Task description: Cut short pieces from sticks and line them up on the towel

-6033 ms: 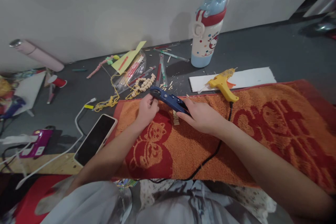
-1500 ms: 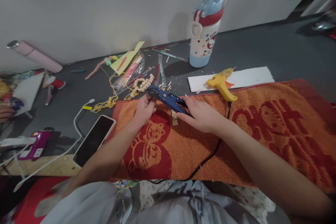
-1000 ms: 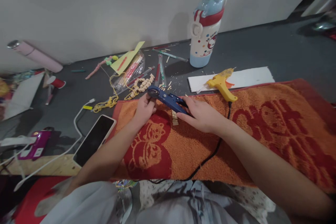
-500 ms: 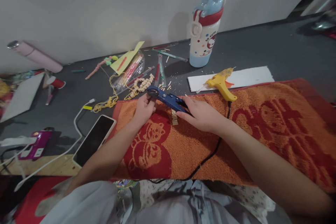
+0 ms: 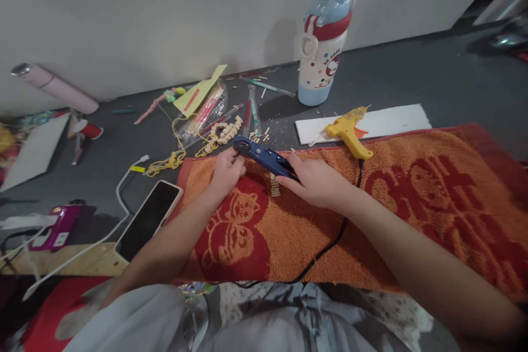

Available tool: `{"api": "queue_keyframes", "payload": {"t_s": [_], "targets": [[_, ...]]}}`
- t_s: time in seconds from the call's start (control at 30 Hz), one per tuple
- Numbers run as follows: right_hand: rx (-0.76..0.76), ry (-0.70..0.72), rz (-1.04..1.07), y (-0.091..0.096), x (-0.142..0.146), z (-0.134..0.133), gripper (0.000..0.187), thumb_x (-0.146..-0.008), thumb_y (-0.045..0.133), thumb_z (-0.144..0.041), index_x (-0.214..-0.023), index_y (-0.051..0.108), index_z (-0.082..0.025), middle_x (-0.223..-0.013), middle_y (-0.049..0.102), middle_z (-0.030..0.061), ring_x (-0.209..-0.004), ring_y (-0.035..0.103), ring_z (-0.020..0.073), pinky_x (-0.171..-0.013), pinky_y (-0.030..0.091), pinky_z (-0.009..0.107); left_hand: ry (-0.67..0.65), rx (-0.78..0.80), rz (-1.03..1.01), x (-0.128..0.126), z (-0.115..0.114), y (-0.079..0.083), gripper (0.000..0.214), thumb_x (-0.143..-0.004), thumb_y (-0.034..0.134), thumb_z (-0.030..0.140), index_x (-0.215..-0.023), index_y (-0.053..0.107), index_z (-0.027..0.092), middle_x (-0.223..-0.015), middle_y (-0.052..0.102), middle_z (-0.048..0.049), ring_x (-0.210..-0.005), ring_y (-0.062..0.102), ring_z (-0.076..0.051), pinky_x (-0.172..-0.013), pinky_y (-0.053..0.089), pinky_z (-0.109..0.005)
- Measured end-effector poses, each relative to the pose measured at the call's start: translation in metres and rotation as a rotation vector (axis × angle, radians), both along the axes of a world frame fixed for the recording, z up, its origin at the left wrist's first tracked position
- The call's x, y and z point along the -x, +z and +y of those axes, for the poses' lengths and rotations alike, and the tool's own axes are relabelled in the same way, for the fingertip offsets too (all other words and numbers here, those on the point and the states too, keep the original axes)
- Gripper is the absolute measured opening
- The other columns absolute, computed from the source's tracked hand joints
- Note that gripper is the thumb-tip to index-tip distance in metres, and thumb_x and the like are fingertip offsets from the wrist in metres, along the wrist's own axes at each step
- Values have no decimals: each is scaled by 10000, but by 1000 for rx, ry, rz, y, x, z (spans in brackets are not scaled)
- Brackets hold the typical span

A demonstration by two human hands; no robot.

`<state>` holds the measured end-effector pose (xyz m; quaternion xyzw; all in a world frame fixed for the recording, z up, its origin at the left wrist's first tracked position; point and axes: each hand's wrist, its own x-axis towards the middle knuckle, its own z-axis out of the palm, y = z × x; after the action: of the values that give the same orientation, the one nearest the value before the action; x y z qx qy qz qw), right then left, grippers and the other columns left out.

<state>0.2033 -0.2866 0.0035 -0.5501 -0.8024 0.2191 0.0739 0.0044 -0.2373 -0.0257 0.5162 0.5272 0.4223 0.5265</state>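
Observation:
My right hand (image 5: 317,179) is wrapped round the handles of a blue wire stripper (image 5: 268,158), whose round head points left. At that head, my left hand (image 5: 229,170) is closed in a pinch; what its fingertips hold is hidden or too small to make out. Below the tool, a short row of small wooden stick pieces (image 5: 275,186) lies on the orange towel (image 5: 305,231), partly covered by the tool and my right fingers. Just beyond the tool's head sits a curved chain of glued wooden pieces (image 5: 229,131).
A yellow glue gun (image 5: 346,131) rests on a white board (image 5: 396,121), its black cord crossing the towel. Behind stand a cartoon bottle (image 5: 324,49) and wrapped sticks (image 5: 251,110). Leftward are yellow string (image 5: 167,164), a phone (image 5: 148,220) and a white cable (image 5: 119,192).
The wire stripper's handles have come closer together in my right hand, and its head has shifted very slightly right. My left hand stays pinched at the head.

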Motion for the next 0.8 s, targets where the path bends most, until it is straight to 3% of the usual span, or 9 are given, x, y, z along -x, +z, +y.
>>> {"api": "queue_keyframes", "payload": {"t_s": [0.2, 0.37, 0.57, 0.67, 0.8], "targets": [[-4, -9, -20, 0, 2, -1, 486, -905, 353, -462, -1183, 472, -82, -937, 679, 160, -792, 655, 291, -619, 387, 311, -27, 8, -52, 0, 0, 0, 62, -754, 559, 203, -720, 525, 163, -500, 284, 82, -354, 210, -15, -381, 159, -174], [-13, -28, 31, -2, 2, 0, 488, -909, 351, -471, -1201, 454, -93, -939, 677, 148, -834, 649, 279, -647, 395, 302, -5, 29, -152, -2, 2, -1, 217, -760, 618, 347, -702, 494, 178, -480, 254, 99, -333, 224, -16, -362, 179, -175], [-47, -92, 82, 0, 3, 1, 413, -913, 353, -461, -1081, 497, -113, -955, 670, 144, -852, 643, 269, -665, 403, 293, -8, 27, -222, -4, -3, 7, 374, -718, 644, 481, -616, 438, 186, -482, 404, 69, -374, 371, -49, -389, 279, -197], [-50, -133, 134, 2, 6, 0, 399, -917, 343, -464, -1045, 500, -120, -925, 671, 138, -842, 644, 263, -661, 406, 291, -66, 17, -164, -14, -10, 16, 333, -675, 683, 478, -661, 569, 164, -585, 570, 5, -511, 510, -89, -486, 382, -216], [-37, -164, 259, 5, 12, -1, 386, -922, 343, -432, -1090, 497, -120, -975, 669, 143, -884, 645, 263, -697, 419, 301, -113, 69, -282, -36, -17, 25, 385, -595, 765, 408, -854, 658, 144, -879, 669, -47, -888, 590, -155, -811, 439, -250]]}}
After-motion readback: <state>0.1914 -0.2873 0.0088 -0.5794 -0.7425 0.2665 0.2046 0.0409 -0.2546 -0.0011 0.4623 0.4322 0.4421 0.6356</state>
